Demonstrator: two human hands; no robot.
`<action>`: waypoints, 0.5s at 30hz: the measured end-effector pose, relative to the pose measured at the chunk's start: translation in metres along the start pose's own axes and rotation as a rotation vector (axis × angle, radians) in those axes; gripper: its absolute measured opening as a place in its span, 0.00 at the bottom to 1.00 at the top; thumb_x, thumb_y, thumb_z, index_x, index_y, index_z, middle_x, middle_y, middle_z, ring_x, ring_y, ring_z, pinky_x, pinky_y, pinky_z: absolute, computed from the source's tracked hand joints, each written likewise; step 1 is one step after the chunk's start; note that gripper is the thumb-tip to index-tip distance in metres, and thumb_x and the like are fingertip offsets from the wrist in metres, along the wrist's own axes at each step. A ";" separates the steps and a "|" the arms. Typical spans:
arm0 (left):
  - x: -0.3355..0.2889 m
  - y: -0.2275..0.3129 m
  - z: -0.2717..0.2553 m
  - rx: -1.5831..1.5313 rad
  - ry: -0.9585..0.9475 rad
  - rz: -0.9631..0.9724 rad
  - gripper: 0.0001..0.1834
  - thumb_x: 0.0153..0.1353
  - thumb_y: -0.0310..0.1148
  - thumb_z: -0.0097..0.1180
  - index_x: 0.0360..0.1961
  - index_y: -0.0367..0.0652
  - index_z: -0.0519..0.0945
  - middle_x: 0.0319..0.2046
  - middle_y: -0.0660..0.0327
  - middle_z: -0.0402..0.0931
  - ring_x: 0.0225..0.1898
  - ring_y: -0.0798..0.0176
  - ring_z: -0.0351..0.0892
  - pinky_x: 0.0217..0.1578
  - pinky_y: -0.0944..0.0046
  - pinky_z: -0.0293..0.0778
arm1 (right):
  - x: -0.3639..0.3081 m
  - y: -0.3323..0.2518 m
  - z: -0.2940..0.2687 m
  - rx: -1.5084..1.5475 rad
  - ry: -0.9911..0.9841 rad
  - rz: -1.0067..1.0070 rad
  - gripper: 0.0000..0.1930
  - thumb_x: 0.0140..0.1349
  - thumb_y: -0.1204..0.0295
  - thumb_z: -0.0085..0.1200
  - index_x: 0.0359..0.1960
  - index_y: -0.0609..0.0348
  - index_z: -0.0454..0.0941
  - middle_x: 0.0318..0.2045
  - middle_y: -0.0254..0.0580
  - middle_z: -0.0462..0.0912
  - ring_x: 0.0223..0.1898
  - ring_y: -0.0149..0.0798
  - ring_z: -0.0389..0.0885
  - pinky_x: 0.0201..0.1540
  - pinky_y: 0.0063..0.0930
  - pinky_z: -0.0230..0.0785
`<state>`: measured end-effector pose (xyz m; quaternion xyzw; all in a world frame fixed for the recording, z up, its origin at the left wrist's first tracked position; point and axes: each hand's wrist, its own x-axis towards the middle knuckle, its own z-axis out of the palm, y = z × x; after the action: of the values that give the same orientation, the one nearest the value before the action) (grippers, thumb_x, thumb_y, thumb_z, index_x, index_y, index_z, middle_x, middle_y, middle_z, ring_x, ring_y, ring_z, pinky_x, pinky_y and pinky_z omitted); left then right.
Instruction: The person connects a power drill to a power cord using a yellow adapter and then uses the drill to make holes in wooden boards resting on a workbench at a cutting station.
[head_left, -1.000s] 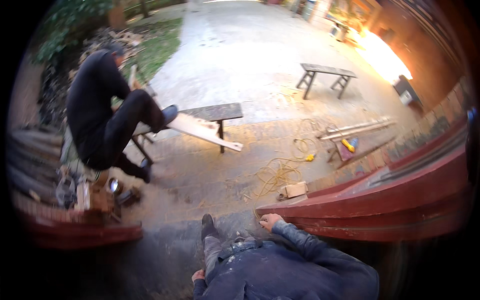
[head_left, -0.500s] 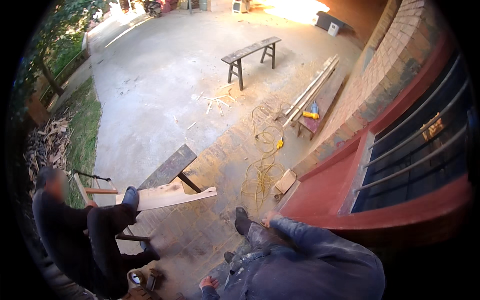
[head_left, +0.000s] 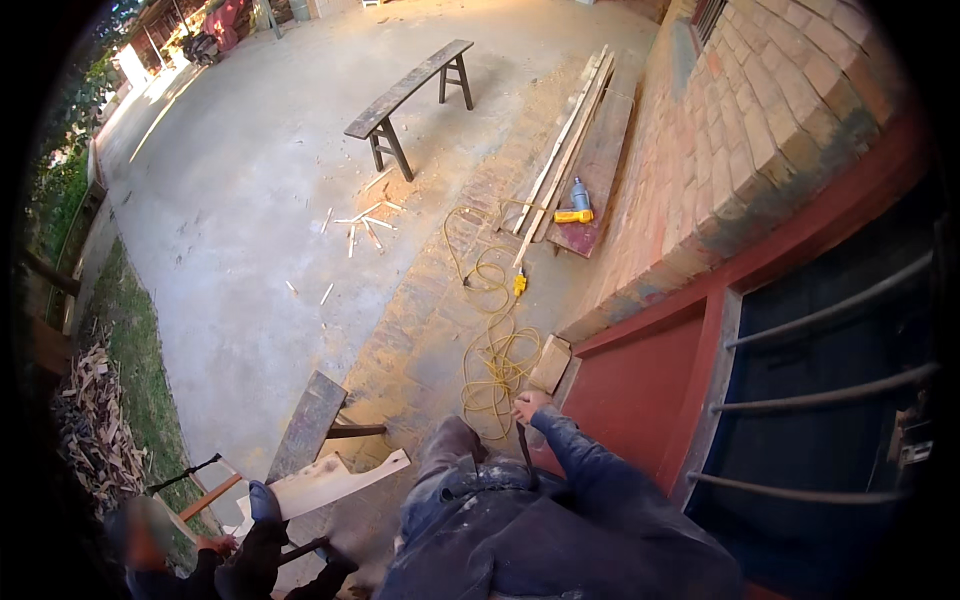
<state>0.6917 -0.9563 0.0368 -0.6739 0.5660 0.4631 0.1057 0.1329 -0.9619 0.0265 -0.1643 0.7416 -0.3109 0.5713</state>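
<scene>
In the head view my right hand is held out in front of my waist, low by the red wall panel. Its fingers are curled. A dark strap rises from my waist and its end meets the fingertips; whether they grip it cannot be made out. My left hand is out of view. To my left, a pale wooden board with a curved cut edge lies on a dark bench. A co-worker's shoe presses on it. The co-worker's hand is at a wooden frame saw.
A yellow cord lies coiled ahead, beside a wood block. Further off, a yellow and blue power tool and long wood strips rest on a low bench. Another bench stands near scattered sticks. A barred window is right.
My view has shifted forward and to the right. My left hand has gone out of view. My right hand is now by the dark strap. The co-worker appears lower in the picture.
</scene>
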 end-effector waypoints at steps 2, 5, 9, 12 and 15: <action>0.041 0.042 -0.006 0.046 -0.045 0.024 0.20 0.63 0.48 0.60 0.44 0.44 0.85 0.36 0.50 0.87 0.37 0.52 0.87 0.40 0.53 0.81 | -0.009 0.003 -0.051 0.066 0.121 0.058 0.16 0.72 0.64 0.51 0.50 0.64 0.81 0.39 0.43 0.90 0.36 0.35 0.89 0.31 0.30 0.81; 0.103 0.117 -0.039 0.148 -0.061 0.065 0.21 0.62 0.51 0.61 0.42 0.44 0.87 0.35 0.52 0.87 0.38 0.55 0.88 0.42 0.55 0.80 | -0.006 0.004 -0.096 0.155 0.292 0.086 0.15 0.72 0.65 0.51 0.50 0.66 0.81 0.37 0.45 0.89 0.34 0.36 0.89 0.30 0.31 0.81; 0.195 0.208 -0.070 0.275 -0.135 0.122 0.23 0.59 0.54 0.63 0.40 0.45 0.89 0.34 0.54 0.88 0.38 0.58 0.88 0.44 0.59 0.80 | -0.043 0.023 -0.130 0.154 0.349 0.210 0.15 0.73 0.66 0.50 0.48 0.66 0.81 0.36 0.47 0.89 0.34 0.37 0.89 0.30 0.30 0.81; 0.281 0.213 -0.119 0.013 -0.135 0.086 0.21 0.64 0.50 0.62 0.40 0.42 0.89 0.32 0.54 0.88 0.34 0.57 0.88 0.38 0.58 0.82 | -0.043 0.003 -0.108 0.162 0.344 0.475 0.13 0.73 0.65 0.51 0.47 0.61 0.82 0.36 0.44 0.90 0.36 0.38 0.89 0.32 0.33 0.82; 0.313 0.310 -0.113 -0.379 -0.411 -0.148 0.13 0.69 0.40 0.58 0.41 0.40 0.82 0.28 0.52 0.85 0.23 0.56 0.84 0.24 0.57 0.81 | -0.069 -0.017 -0.118 0.464 0.593 0.567 0.13 0.71 0.64 0.54 0.46 0.60 0.85 0.36 0.43 0.90 0.37 0.39 0.89 0.35 0.35 0.82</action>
<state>0.4602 -1.3444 -0.0160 -0.6131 0.3853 0.6784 0.1242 0.0388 -0.9010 0.1073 0.2728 0.7994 -0.3336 0.4186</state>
